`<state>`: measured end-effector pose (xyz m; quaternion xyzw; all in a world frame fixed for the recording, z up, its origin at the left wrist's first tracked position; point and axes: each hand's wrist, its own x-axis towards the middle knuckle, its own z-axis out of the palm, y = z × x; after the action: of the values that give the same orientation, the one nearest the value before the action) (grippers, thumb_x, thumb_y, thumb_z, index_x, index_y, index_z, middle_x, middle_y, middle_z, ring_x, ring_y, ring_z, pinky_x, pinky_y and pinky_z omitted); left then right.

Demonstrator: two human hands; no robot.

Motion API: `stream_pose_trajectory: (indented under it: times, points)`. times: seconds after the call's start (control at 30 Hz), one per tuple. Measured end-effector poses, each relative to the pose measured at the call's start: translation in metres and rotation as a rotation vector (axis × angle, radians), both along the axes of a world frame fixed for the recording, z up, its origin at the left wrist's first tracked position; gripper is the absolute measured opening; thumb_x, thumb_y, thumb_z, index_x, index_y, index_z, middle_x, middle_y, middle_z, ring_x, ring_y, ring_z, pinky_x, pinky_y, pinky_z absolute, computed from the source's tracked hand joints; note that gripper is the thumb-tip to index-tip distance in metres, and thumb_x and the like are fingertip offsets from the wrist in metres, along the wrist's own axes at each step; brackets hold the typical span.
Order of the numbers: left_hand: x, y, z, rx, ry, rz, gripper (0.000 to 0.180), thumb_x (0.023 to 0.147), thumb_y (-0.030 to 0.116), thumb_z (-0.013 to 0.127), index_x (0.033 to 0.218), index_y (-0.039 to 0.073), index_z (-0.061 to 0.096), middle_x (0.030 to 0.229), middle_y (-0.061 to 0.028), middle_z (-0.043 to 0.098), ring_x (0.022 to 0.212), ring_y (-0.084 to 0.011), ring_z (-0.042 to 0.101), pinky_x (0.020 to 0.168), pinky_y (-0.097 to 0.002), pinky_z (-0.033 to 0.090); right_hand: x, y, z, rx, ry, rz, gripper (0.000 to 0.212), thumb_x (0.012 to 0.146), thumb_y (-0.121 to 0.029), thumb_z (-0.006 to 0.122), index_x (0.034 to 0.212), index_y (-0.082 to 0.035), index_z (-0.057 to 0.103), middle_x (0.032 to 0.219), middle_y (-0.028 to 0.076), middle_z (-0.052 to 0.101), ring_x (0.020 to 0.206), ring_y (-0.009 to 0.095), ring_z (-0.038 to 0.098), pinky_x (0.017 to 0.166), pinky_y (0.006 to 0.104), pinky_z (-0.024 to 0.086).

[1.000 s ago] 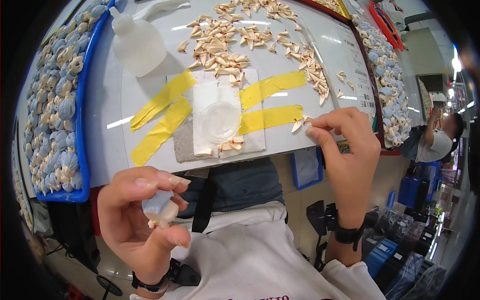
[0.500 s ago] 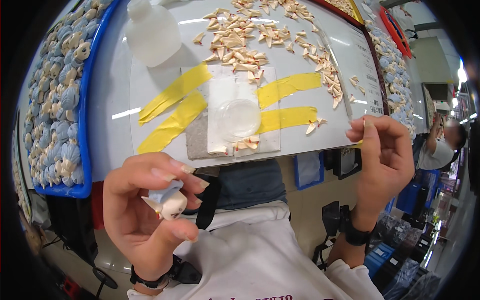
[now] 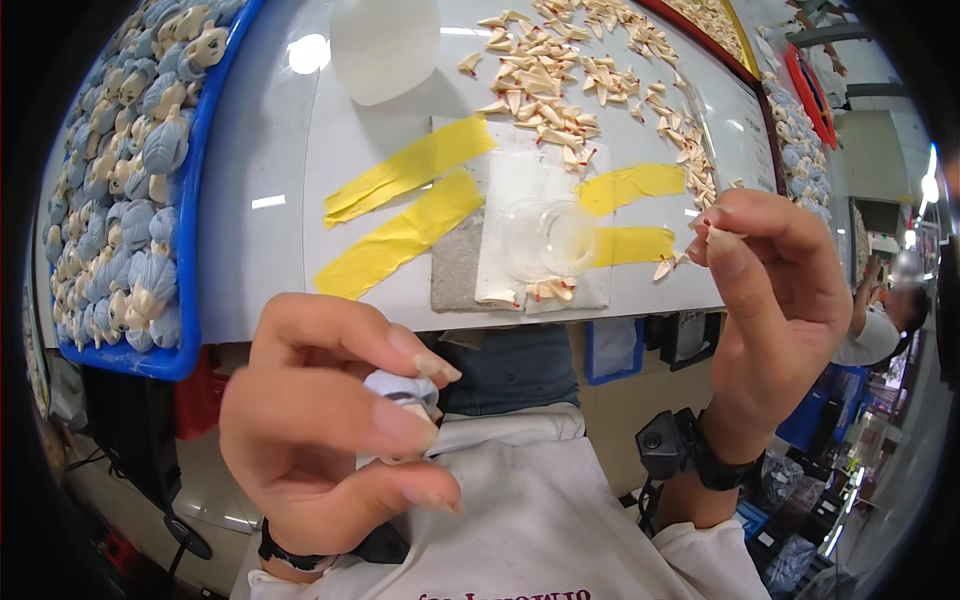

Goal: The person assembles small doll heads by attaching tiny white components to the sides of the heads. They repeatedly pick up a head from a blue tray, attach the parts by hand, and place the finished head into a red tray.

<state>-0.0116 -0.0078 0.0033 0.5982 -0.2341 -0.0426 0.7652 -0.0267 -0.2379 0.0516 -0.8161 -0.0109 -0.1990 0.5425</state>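
My left hand [image 3: 330, 425], at the lower left in front of my shirt, grips a small doll head with blue hair [image 3: 398, 386]. Fingers cover most of it, so its face is hidden. On the right, my right hand [image 3: 785, 290] is raised over the table's near edge. Its thumb and forefinger pinch a tiny cream pointed ear piece [image 3: 722, 236] with a red end. Between the hands, a clear round dish [image 3: 548, 240] sits on a white pad [image 3: 497, 215], and several similar ear pieces [image 3: 552, 289] lie at the pad's near edge.
Yellow tape strips [image 3: 400, 235] lie on both sides of the pad. A pile of ear pieces [image 3: 545, 75] spreads beyond it, near a translucent white bottle [image 3: 385, 50]. A blue tray [image 3: 188, 270] of doll heads stands left. Another person [image 3: 880, 325] is at far right.
My left hand has turned the doll head, hiding its face and pointed ear behind the fingers. My right hand stays raised, its pinched piece now easier to see. The whole view has shifted slightly.
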Motion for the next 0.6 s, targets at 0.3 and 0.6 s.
stream_pose_trajectory:
  times: [0.3, 0.6]
  points:
    - [-0.001, 0.003, 0.009, -0.010, 0.160, -0.063, 0.042, 0.070, 0.030, 0.075, 0.090, 0.007, 0.046, 0.097, -0.0112, 0.041, 0.076, -0.0191, 0.060, 0.049, -0.0182, 0.049, 0.008, 0.014, 0.001, -0.133, -0.029, -0.046, 0.015, 0.074, 0.012, 0.056, 0.087, 0.004, 0.053, 0.085, 0.015, 0.059, 0.074, 0.017, 0.057, 0.072, 0.0263, 0.047]
    - [0.012, 0.015, -0.003, 0.128, -0.109, -0.107, 0.045, 0.072, 0.030, 0.073, 0.099, 0.004, 0.048, 0.095, -0.0119, 0.046, 0.072, -0.0185, 0.059, 0.052, -0.0225, 0.047, 0.014, 0.030, -0.003, -0.673, -0.153, -0.012, 0.019, 0.058, 0.014, 0.060, 0.071, 0.001, 0.057, 0.075, 0.010, 0.056, 0.072, 0.018, 0.052, 0.066, 0.0273, 0.040]
